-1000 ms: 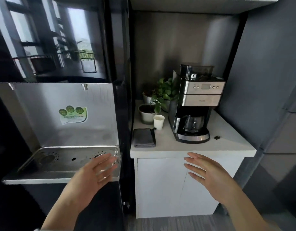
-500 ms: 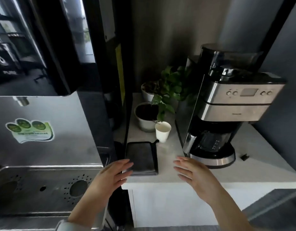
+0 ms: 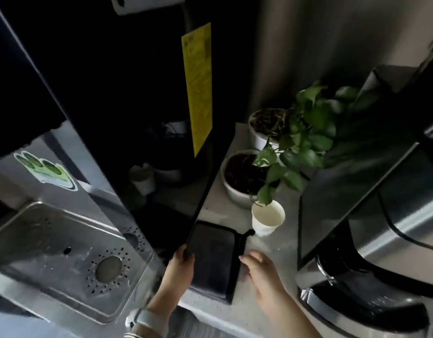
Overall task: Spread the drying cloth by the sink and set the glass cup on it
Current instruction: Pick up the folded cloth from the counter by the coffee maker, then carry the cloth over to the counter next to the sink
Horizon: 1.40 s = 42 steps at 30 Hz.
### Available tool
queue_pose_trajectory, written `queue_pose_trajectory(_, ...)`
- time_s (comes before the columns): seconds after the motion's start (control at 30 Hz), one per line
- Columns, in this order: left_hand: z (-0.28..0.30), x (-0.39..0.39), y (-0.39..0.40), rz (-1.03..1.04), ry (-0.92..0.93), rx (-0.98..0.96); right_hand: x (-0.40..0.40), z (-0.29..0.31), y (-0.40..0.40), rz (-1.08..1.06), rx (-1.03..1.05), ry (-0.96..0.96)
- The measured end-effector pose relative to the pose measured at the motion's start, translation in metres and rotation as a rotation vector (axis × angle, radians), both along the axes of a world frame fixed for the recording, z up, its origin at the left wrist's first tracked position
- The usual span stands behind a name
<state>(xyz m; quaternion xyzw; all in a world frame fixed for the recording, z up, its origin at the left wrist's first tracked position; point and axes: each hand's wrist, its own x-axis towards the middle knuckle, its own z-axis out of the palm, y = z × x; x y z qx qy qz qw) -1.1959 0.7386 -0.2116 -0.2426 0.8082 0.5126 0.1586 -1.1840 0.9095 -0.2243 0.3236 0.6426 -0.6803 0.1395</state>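
I am seeing the coffee machine (image 3: 386, 215) running off the right edge, its top blurred. My left hand (image 3: 179, 269) is covering the folded cloth's (image 3: 214, 257) left edge, so its grip is unclear. Both forearms are leaving the frame's bottom.

Both hands, left hand (image 3: 180, 267) and right hand (image 3: 261, 276), touch the folded dark cloth (image 3: 214, 257) on the counter (image 3: 271, 242).
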Motion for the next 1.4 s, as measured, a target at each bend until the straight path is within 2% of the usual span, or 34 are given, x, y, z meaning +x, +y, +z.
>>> queue_pose_trajectory(0.17, -0.002, -0.003, 0.01, -0.112, 0.02, -0.211, -0.018, -0.009, -0.004, -0.014, -0.032, -0.05)
queue_pose_trajectory(0.37, 0.004, -0.012, 0.011, -0.064, 0.041, -0.269, -0.024, -0.007, -0.009, -0.045, -0.018, -0.06)
queue_pose_trajectory(0.53, 0.004, -0.016, 0.008, -0.092, -0.014, -0.267, -0.02, -0.005, -0.011, -0.01, -0.028, -0.051)
queue_pose_trajectory(0.67, 0.006, -0.003, 0.008, 0.002, -0.091, -0.072, -0.012, 0.0, -0.011, 0.026, -0.019, 0.0)
queue_pose_trajectory(0.83, 0.015, 0.025, 0.0, 0.322, -0.17, 0.516, 0.003, 0.012, -0.005, 0.137, -0.145, -0.003)
queue_pose_trajectory(0.97, 0.023, 0.062, -0.026, 0.391, -0.228, 0.863, 0.013, 0.021, -0.015, 0.319, -0.214, -0.007)
queue_pose_trajectory(1.17, 0.027, 0.125, -0.086, 0.518, -0.139, 1.031, 0.027, 0.036, -0.083, 0.627, -0.329, -0.005)
queue_pose_trajectory(1.4, 0.038, 0.214, -0.195, 0.767, 0.152, 1.026, 0.058, 0.062, -0.231, 0.948, -0.5, -0.028)
